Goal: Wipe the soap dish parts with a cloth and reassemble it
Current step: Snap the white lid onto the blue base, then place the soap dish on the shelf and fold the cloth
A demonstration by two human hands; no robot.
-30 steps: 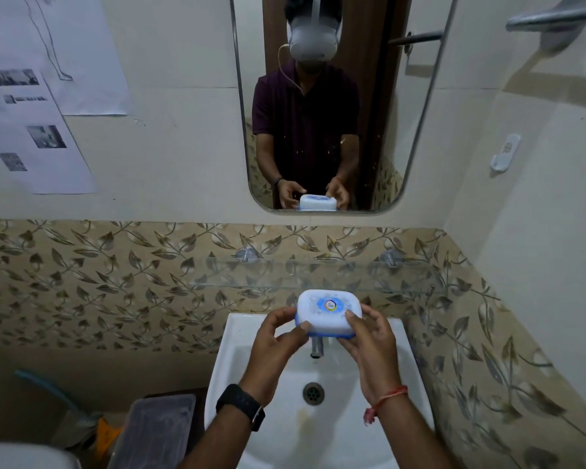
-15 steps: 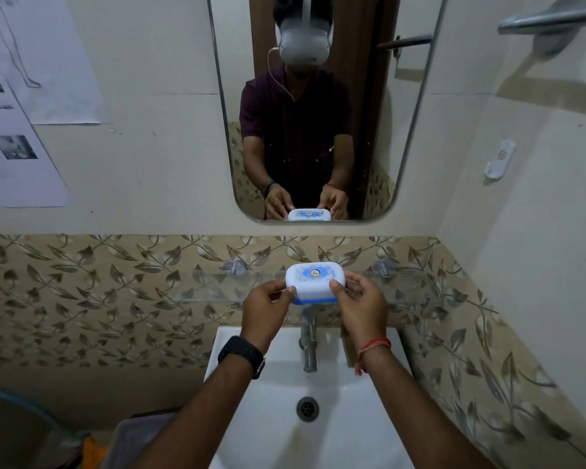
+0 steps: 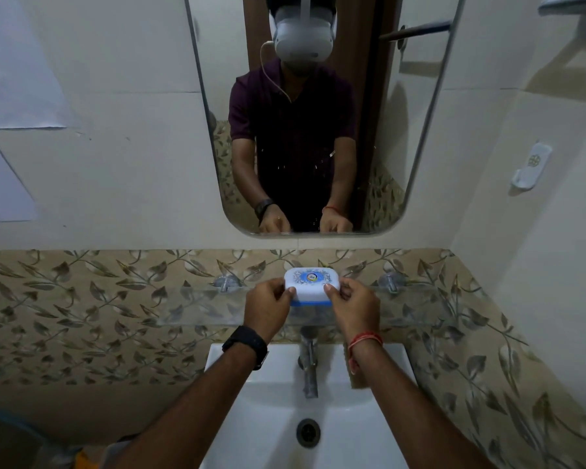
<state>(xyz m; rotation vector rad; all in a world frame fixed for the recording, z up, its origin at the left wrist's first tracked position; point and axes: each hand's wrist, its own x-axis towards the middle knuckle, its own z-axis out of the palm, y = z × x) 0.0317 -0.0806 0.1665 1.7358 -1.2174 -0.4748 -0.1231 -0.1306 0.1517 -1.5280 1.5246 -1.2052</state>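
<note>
The soap dish (image 3: pixel 311 283) is a closed white box with a blue base rim and a round printed label on its lid. It sits at or just above the glass shelf (image 3: pixel 197 308) under the mirror; contact cannot be told. My left hand (image 3: pixel 268 308) grips its left end and my right hand (image 3: pixel 354 308) grips its right end, thumbs on the lid's edge. No cloth is in view.
A white sink (image 3: pixel 278 411) with a metal tap (image 3: pixel 308 363) and a drain (image 3: pixel 308 433) lies below the shelf. The mirror (image 3: pixel 312 113) hangs above it. A side wall with a white hook (image 3: pixel 531 170) stands close on the right. Papers (image 3: pixel 17 96) are stuck at the left.
Both hands have carried the closed soap dish up and away from above the sink to the glass shelf. The camera has tilted up and moved closer.
</note>
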